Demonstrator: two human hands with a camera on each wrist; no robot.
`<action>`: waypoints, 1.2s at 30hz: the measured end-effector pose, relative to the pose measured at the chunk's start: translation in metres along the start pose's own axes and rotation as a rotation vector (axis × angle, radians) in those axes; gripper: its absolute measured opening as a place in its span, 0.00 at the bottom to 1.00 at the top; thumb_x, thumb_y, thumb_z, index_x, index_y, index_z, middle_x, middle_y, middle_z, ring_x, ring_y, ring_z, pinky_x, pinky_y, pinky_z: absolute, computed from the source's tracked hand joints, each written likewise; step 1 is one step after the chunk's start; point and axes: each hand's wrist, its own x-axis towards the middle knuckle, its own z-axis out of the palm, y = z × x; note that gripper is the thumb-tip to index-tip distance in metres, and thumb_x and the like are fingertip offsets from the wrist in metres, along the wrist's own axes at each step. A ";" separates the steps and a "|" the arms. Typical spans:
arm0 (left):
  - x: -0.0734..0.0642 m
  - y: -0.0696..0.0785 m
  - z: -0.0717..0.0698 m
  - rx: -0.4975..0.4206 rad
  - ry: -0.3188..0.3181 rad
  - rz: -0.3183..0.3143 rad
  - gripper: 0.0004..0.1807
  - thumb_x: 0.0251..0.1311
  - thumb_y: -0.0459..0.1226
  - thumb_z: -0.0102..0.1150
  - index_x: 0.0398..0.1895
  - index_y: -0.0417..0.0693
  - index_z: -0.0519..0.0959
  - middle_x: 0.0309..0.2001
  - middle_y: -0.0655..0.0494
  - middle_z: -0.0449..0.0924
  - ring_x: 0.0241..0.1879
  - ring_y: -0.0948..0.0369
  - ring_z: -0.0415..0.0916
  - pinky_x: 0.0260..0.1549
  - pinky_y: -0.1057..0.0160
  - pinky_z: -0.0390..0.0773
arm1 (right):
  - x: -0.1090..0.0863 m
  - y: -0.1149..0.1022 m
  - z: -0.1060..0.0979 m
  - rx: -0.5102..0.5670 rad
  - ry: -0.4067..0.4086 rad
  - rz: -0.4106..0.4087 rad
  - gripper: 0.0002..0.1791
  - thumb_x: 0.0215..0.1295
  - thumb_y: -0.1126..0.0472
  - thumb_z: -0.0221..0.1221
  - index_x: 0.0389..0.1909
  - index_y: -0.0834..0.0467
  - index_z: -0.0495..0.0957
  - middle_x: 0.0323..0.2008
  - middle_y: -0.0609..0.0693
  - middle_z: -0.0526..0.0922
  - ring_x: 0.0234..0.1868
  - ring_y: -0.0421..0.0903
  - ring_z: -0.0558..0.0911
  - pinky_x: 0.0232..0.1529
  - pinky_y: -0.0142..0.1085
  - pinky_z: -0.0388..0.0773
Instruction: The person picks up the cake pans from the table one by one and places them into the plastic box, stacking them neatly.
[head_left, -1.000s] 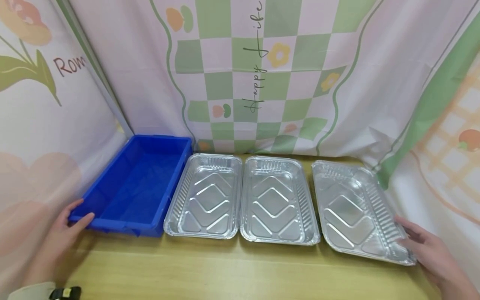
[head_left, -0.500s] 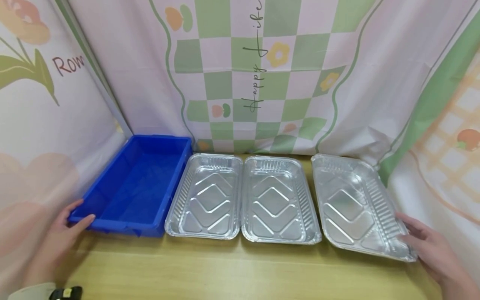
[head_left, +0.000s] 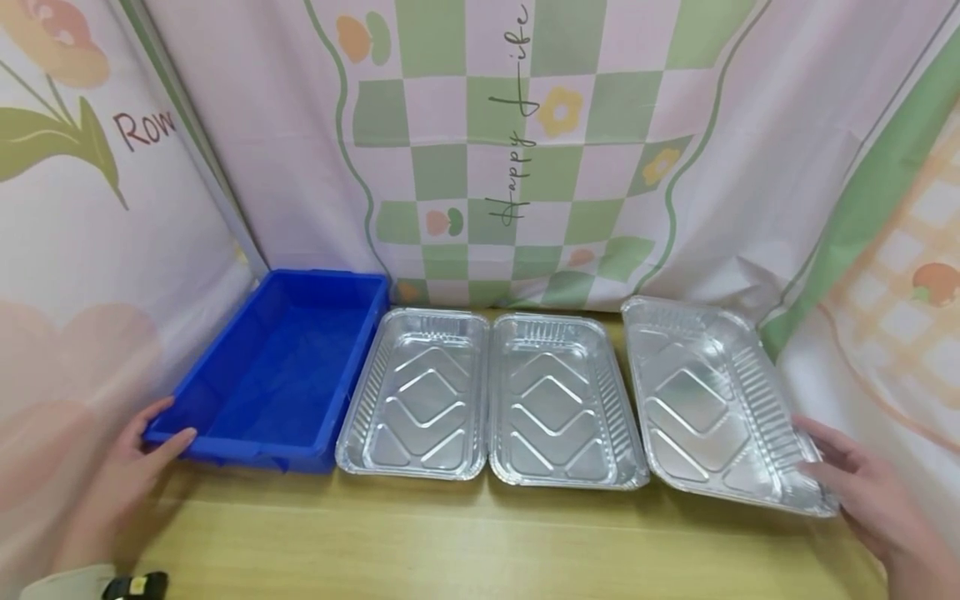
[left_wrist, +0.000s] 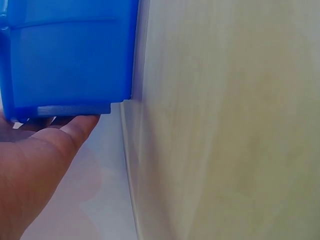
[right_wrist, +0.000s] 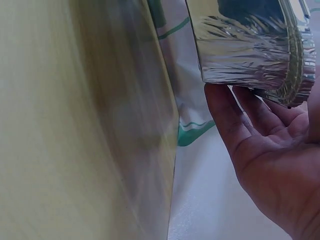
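Positioning the right foil tray seems the step in hand — the next move likely calls for gentle, even support.
The right hand pinches its near-right corner; the left hand grips the blue bin between thumb and fingers. The tray looks tilted, just beside the middle foil tray.

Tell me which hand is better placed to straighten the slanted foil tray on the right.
Likely the right hand: it grips the slanted foil tray by its near right corner. The left hand is far off at the blue bin, with the left foil tray and middle foil tray in between.
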 end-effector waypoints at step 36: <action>0.003 0.001 -0.003 0.022 -0.033 0.016 0.41 0.72 0.47 0.52 0.78 0.45 0.44 0.74 0.29 0.37 0.72 0.37 0.32 0.66 0.36 0.34 | 0.021 -0.012 0.048 0.017 -0.022 -0.048 0.35 0.64 0.84 0.49 0.71 0.60 0.64 0.62 0.34 0.73 0.57 0.30 0.74 0.48 0.25 0.75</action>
